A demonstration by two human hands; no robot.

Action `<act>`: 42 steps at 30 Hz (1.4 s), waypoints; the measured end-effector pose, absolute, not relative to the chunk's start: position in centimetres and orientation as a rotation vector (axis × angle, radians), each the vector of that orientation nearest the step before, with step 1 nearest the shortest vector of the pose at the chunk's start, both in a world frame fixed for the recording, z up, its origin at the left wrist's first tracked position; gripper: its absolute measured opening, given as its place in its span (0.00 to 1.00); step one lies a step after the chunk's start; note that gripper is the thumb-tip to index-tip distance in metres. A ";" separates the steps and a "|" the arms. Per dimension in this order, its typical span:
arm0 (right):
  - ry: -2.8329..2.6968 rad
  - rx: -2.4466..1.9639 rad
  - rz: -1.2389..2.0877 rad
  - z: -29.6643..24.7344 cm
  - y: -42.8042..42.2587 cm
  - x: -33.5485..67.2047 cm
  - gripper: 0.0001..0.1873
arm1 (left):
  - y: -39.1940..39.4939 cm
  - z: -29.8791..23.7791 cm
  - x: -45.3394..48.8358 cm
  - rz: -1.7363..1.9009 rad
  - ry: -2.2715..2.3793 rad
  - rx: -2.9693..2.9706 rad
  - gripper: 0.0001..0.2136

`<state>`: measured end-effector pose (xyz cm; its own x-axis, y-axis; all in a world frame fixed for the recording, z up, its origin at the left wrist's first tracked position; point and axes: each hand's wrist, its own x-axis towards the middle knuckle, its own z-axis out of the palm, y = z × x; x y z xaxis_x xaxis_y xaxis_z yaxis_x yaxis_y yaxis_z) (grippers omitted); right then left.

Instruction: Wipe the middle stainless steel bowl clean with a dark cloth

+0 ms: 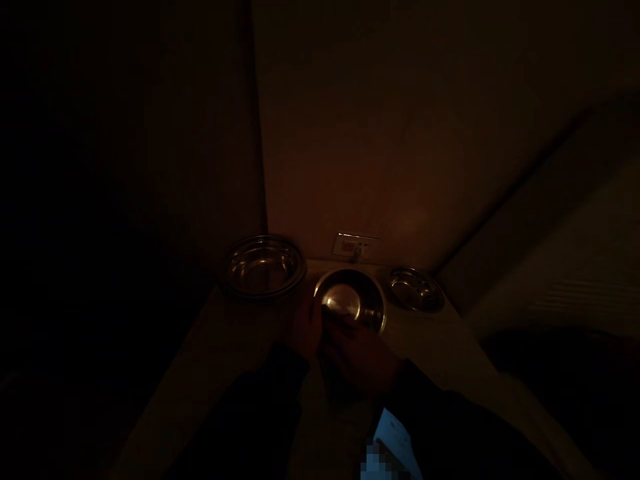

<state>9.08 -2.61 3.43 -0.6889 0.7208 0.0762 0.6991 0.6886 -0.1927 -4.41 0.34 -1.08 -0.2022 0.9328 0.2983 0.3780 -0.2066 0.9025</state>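
Note:
A shiny steel bowl (375, 303) stands on the table in the middle of the head view, its inside catching the light. My left hand (306, 327) is closed on the bowl's left rim. Over the near rim lies my right hand (363, 353), with its fingers bent into the bowl. Something dark, perhaps a cloth, shows under and between the fingers of the right hand. The dim light hides its shape and most of the finger detail.
A wider steel dish (264, 290) sits at the table's back left, a smaller steel dish (417, 293) at the back right. A wall socket (356, 245) is just behind the bowl. A pale blue lit item (397, 437) shows at the bottom, below my right wrist.

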 end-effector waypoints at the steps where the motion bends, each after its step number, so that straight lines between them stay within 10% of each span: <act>1: -2.737 -1.169 0.221 3.4 -2.7 8.7 0.22 | 0.3 -1.0 -4.5 1.423 1.564 1.556 0.19; 42: -2.964 -0.944 0.005 3.3 -1.8 13.7 0.14 | 0.3 -1.2 -5.5 1.292 1.487 1.745 0.22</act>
